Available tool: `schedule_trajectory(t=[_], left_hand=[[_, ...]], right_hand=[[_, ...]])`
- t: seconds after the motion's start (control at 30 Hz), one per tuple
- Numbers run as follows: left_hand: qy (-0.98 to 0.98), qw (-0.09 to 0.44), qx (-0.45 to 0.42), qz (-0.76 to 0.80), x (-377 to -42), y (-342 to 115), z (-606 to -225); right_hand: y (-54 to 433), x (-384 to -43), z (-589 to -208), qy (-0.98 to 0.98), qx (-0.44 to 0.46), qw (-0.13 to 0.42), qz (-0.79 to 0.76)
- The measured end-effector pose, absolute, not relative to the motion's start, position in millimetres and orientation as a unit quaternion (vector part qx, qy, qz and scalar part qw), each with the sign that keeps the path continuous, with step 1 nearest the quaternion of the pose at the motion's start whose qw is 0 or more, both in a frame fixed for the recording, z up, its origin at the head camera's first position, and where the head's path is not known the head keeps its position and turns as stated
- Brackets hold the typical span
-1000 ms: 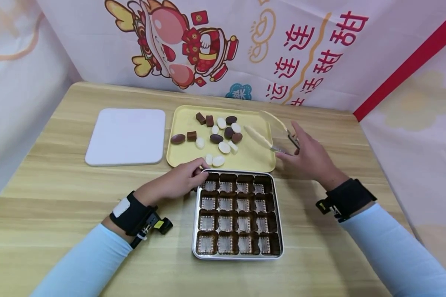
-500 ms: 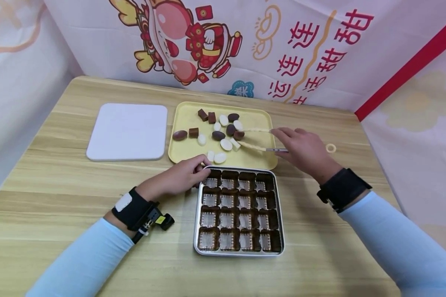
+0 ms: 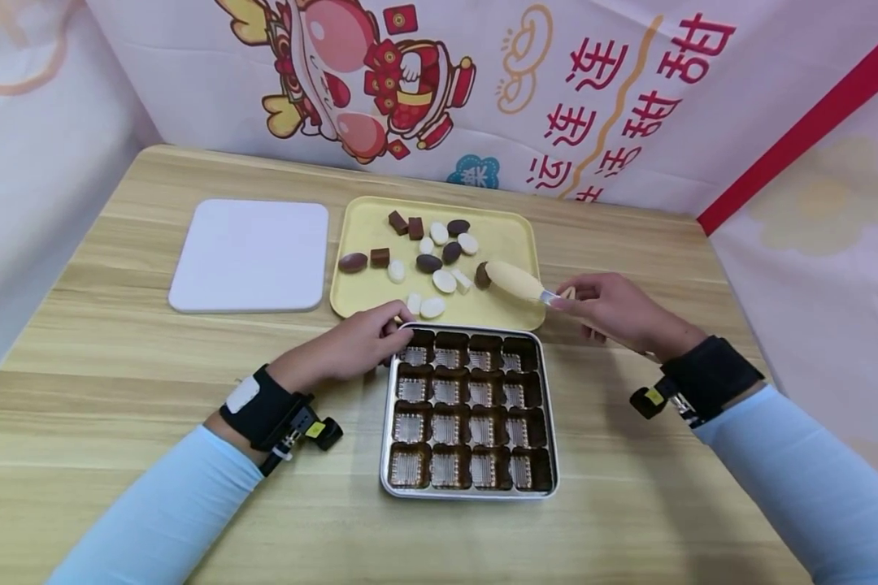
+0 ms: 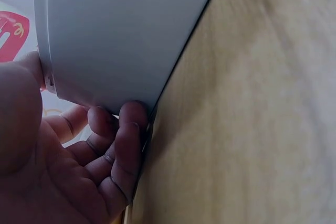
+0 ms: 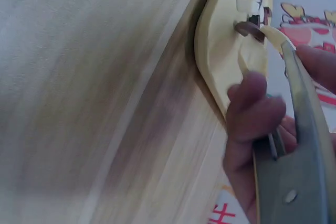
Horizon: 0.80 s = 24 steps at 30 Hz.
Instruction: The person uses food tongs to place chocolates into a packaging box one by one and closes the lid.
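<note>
Brown egg-shaped chocolate point(image 3: 481, 276) meets cream-tipped metal tongs point(image 3: 515, 282) ahead of right grip point(image 3: 618, 313) holding them; left grip point(image 3: 358, 345) holds square silver-rimmed box point(image 3: 471, 493). Off-centre squeeze could pop chocolate loose.

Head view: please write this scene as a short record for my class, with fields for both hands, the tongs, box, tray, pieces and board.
left hand: holds the far left corner of the box
right hand: grips the tongs
tongs: pale tips, at a brown oval piece; whether lifted, cannot tell
box: sixteen compartments, four by four
tray: yellow, behind the box
other pieces: brown and white, on the tray
white board: left of the tray
</note>
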<state>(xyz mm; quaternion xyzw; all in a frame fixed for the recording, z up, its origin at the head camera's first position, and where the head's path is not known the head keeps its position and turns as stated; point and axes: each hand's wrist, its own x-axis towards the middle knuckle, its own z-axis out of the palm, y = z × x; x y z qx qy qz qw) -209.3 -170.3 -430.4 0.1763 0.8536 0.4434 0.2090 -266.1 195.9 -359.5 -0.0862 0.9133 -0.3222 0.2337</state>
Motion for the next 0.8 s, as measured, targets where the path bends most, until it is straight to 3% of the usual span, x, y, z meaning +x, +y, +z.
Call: schedule_trajectory(t=[0.13, 0.33, 0.8], left_hand=[[0.853, 0.208, 0.175, 0.446, -209.4, -171.2, -431.1], [0.852, 0.207, 0.175, 0.447, -208.7, -170.7, -429.8], [0.858, 0.202, 0.17, 0.44, -206.6, -170.7, -429.0]], right_hand=[[204.1, -266.9, -360.2, 0.9, -0.066, 0.273, -0.333], [201.6, -263.8, -359.4, 0.917, -0.066, 0.254, -0.301], [185.6, -264.9, -333.1, 0.969, -0.23, 0.074, -0.044]])
